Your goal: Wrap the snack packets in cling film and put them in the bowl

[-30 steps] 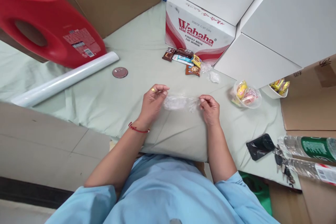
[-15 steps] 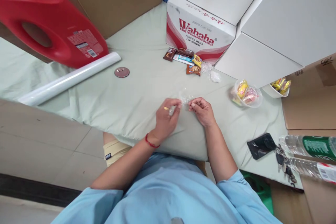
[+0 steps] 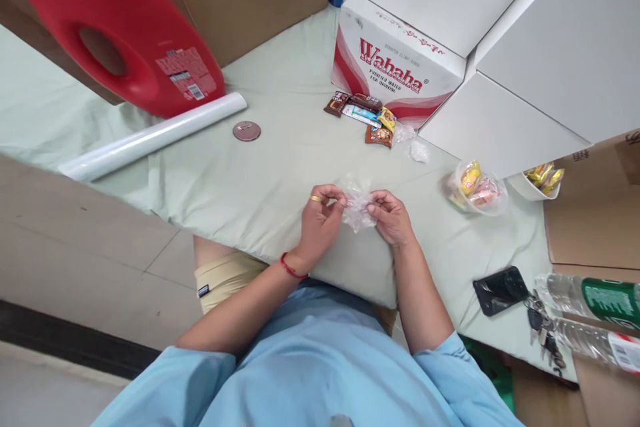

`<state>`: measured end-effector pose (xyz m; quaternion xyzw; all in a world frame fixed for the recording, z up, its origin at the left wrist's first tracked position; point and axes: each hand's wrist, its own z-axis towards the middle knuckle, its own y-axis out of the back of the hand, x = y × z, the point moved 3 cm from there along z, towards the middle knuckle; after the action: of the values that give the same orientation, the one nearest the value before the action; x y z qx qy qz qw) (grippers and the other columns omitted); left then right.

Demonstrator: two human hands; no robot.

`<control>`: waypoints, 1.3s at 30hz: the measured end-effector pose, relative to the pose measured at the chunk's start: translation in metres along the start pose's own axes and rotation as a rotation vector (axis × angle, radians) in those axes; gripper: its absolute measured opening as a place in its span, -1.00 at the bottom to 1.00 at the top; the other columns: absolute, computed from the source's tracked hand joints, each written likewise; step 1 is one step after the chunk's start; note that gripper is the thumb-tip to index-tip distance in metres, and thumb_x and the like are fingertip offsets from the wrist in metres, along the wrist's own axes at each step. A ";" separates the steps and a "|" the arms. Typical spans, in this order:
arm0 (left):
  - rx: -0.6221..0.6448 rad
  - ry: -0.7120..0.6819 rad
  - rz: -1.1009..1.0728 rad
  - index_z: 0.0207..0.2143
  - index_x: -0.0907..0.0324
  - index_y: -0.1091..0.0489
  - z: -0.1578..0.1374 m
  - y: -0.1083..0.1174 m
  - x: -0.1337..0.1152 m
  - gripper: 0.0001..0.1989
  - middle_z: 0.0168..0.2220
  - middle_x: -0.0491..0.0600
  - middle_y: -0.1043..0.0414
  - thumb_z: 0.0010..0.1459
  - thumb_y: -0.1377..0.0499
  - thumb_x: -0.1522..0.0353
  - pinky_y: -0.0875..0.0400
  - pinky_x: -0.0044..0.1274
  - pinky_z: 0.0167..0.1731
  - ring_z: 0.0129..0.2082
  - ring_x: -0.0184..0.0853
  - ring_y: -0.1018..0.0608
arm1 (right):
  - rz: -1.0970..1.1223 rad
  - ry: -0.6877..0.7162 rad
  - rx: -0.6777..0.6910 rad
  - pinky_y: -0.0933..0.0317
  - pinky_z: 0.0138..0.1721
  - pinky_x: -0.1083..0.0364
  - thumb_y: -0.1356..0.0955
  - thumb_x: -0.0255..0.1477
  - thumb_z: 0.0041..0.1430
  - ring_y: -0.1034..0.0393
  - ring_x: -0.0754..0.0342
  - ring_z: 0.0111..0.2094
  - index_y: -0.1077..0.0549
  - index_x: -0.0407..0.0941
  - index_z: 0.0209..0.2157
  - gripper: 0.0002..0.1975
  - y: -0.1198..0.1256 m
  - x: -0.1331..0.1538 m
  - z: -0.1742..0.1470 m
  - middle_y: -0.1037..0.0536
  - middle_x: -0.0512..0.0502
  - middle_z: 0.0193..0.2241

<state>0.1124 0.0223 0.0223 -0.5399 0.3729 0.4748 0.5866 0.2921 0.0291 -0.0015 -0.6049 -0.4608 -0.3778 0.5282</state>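
Observation:
Between my hands is a crumpled piece of clear plastic film (image 3: 357, 205), spread out above the cloth near the table's front edge. My left hand (image 3: 321, 219), with a gold ring and a red wrist cord, pinches its left side. At its right side my right hand (image 3: 391, 217) pinches the film between thumb and fingers. Farther back, two crumpled plastic pieces, one of them a small clear wad (image 3: 419, 151), lie beside several wrapped snacks (image 3: 363, 113). A roll of clear film (image 3: 160, 137) rests at the left.
A red jug (image 3: 150, 33) and a Wahaha carton (image 3: 395, 67) stand at the back. A clear bowl of snacks (image 3: 495, 203) and a white bowl (image 3: 530, 192) are on the right. Nearer me are a phone (image 3: 500, 290), keys (image 3: 543, 330) and plastic bottles (image 3: 560, 290). A round badge (image 3: 247, 131) lies left.
The plastic film between my hands is opened out wider and shows more clearly now. Both hands still pinch it. The camera view has shifted slightly.

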 end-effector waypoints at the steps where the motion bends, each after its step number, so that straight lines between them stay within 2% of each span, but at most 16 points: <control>1: -0.043 -0.005 0.000 -0.17 0.09 -0.36 0.006 0.006 -0.001 -0.75 -0.27 -0.09 -0.47 0.26 -0.33 0.19 -0.48 -0.49 -0.13 -0.25 -0.37 -0.56 | 0.003 0.035 -0.063 -0.30 -0.37 0.17 -0.68 -0.24 -0.12 -0.34 0.16 -0.44 -0.55 -0.03 -0.30 -0.60 0.006 0.003 0.002 -0.49 0.10 -0.44; 4: -0.152 -0.034 -0.006 -0.16 0.08 -0.35 0.022 0.026 -0.005 -0.76 -0.27 -0.11 -0.46 0.25 -0.33 0.23 -0.47 -0.50 -0.11 -0.25 -0.40 -0.55 | 0.071 0.112 -0.171 -0.30 -0.37 0.16 -0.64 -0.28 -0.07 -0.32 0.17 -0.44 -0.52 -0.01 -0.32 -0.66 0.020 0.012 0.004 -0.47 0.11 -0.44; 9: -0.247 -0.005 -0.014 -0.17 0.07 -0.34 0.036 0.053 0.002 -0.72 -0.27 -0.13 -0.43 0.18 -0.37 0.24 -0.47 -0.52 -0.10 -0.24 -0.41 -0.56 | 0.118 0.146 -0.174 -0.31 -0.38 0.17 -0.59 -0.36 -0.01 -0.34 0.17 -0.39 -0.51 -0.02 -0.35 -0.76 0.026 0.020 0.004 -0.52 0.04 -0.32; 12: -0.244 0.024 -0.009 -0.17 0.06 -0.33 0.032 0.053 0.000 -0.68 -0.26 -0.13 -0.43 0.17 -0.39 0.20 -0.50 -0.48 -0.08 -0.22 -0.37 -0.60 | 0.060 0.148 -0.204 -0.21 -0.52 0.20 -0.59 -0.34 0.00 -0.26 0.20 -0.49 -0.51 -0.02 -0.34 -0.76 0.023 0.019 0.002 -0.50 0.05 -0.38; 14: -0.186 -0.027 0.037 -0.15 0.05 -0.34 0.026 0.045 -0.009 -0.73 -0.25 -0.10 -0.47 0.24 -0.34 0.19 -0.50 -0.44 -0.06 -0.19 -0.34 -0.61 | 0.048 0.108 -0.167 -0.13 -0.62 0.22 -0.57 -0.22 0.06 -0.26 0.20 -0.54 -0.52 -0.02 -0.30 -0.73 0.018 0.017 0.001 -0.52 0.05 -0.40; 15: -0.108 -0.082 0.093 -0.15 0.05 -0.37 0.022 0.037 -0.016 -0.79 -0.23 -0.07 -0.49 0.29 -0.30 0.21 -0.50 -0.42 -0.05 -0.18 -0.32 -0.61 | 0.054 0.069 -0.124 -0.15 -0.64 0.22 -0.55 -0.12 0.10 -0.30 0.18 -0.53 -0.53 -0.02 -0.25 -0.67 0.015 0.015 0.000 -0.55 0.03 -0.38; 17: 0.172 -0.225 0.248 -0.16 0.05 -0.42 0.011 0.015 -0.027 -0.95 -0.20 -0.01 -0.54 0.36 -0.21 0.30 -0.50 -0.39 -0.06 -0.17 -0.28 -0.60 | 0.083 -0.028 -0.035 -0.29 -0.60 0.18 -0.48 0.11 0.13 -0.44 0.11 -0.46 -0.54 -0.02 -0.14 -0.49 0.011 0.011 0.000 -0.60 -0.03 -0.33; 21: 0.849 -0.463 0.524 -0.23 0.06 -0.49 -0.021 -0.029 -0.025 -0.77 -0.22 0.03 -0.58 0.30 -0.07 0.50 -0.41 -0.24 0.17 -0.01 -0.18 -0.60 | 0.163 -0.144 -0.057 -0.42 -0.53 0.10 -0.35 0.36 0.07 -0.55 0.00 -0.38 -0.54 -0.02 -0.06 -0.23 0.019 0.009 0.003 -0.63 -0.09 -0.31; 23: 1.009 -0.500 0.596 -0.24 0.07 -0.49 -0.031 -0.038 -0.019 -0.73 -0.22 0.04 -0.58 0.23 -0.07 0.56 -0.29 -0.15 0.31 0.10 -0.13 -0.56 | 0.153 -0.132 -0.118 -0.42 -0.53 0.10 -0.32 0.39 0.08 -0.55 -0.01 -0.36 -0.55 -0.03 -0.08 -0.21 0.027 0.012 0.004 -0.63 -0.10 -0.33; 25: 1.074 -0.465 0.582 -0.17 0.08 -0.49 -0.034 -0.039 -0.016 -0.72 -0.15 0.07 -0.58 0.19 -0.09 0.57 -0.34 -0.18 0.28 0.08 -0.13 -0.56 | 0.086 -0.074 -0.175 -0.44 -0.49 0.10 -0.34 0.36 0.09 -0.54 0.00 -0.32 -0.57 -0.03 -0.10 -0.25 0.035 0.016 0.004 -0.63 -0.09 -0.32; 27: 1.071 -0.383 0.491 -0.06 0.09 -0.48 -0.032 -0.036 -0.017 -0.68 -0.03 0.11 -0.56 0.20 -0.11 0.54 -0.46 -0.30 0.15 0.02 -0.17 -0.59 | -0.016 -0.012 -0.219 -0.45 -0.43 0.12 -0.43 0.25 0.11 -0.52 0.03 -0.30 -0.59 -0.04 -0.12 -0.35 0.039 0.019 0.003 -0.63 -0.07 -0.28; 29: 0.969 -0.284 0.399 -0.06 0.09 -0.49 -0.024 -0.030 -0.017 -0.72 0.01 0.11 -0.54 0.23 -0.11 0.49 -0.50 -0.35 0.06 -0.01 -0.20 -0.60 | -0.104 0.028 -0.244 -0.42 -0.41 0.15 -0.53 0.06 0.10 -0.49 0.07 -0.31 -0.60 -0.04 -0.19 -0.53 0.039 0.020 0.002 -0.62 -0.03 -0.30; 32: 0.600 -0.014 0.343 -0.30 0.09 -0.47 -0.005 -0.019 -0.008 -0.86 -0.24 0.02 -0.56 0.31 -0.12 0.34 -0.54 -0.40 -0.15 -0.23 -0.25 -0.61 | -0.101 0.067 -0.255 -0.37 -0.41 0.16 -0.60 -0.17 0.05 -0.46 0.11 -0.36 -0.59 -0.05 -0.33 -0.71 0.035 0.021 0.000 -0.59 0.02 -0.38; 35: 0.343 0.425 0.212 -0.38 0.11 -0.39 0.007 -0.016 0.011 -0.66 -0.45 -0.06 -0.46 0.34 -0.15 0.07 -0.46 -0.47 -0.47 -0.46 -0.29 -0.57 | 0.029 0.055 -0.161 -0.46 -0.27 0.09 -0.62 -0.18 0.03 -0.54 0.06 -0.28 -0.59 -0.03 -0.33 -0.71 0.024 0.023 -0.003 -0.66 -0.03 -0.26; 37: 0.346 0.603 0.066 -0.29 0.13 -0.43 0.011 -0.024 0.020 -0.56 -0.36 -0.02 -0.52 0.27 -0.20 -0.07 -0.47 -0.48 -0.49 -0.38 -0.24 -0.63 | 0.085 0.025 -0.054 -0.51 -0.14 0.00 -0.62 -0.15 0.03 -0.59 0.01 -0.20 -0.59 -0.02 -0.32 -0.69 0.014 0.024 -0.006 -0.68 -0.07 -0.14; 39: 0.371 0.613 -0.046 -0.21 0.14 -0.48 0.014 -0.032 0.023 -0.52 -0.22 0.02 -0.57 0.17 -0.30 -0.08 -0.53 -0.47 -0.37 -0.24 -0.22 -0.65 | 0.087 0.020 0.014 -0.51 -0.08 -0.05 -0.62 -0.14 0.04 -0.60 -0.04 -0.15 -0.58 -0.02 -0.33 -0.68 0.006 0.024 -0.008 -0.68 -0.09 -0.12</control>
<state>0.1487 0.0412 0.0113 -0.5499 0.5990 0.2016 0.5460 0.3047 0.0250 0.0209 -0.6168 -0.4313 -0.3574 0.5531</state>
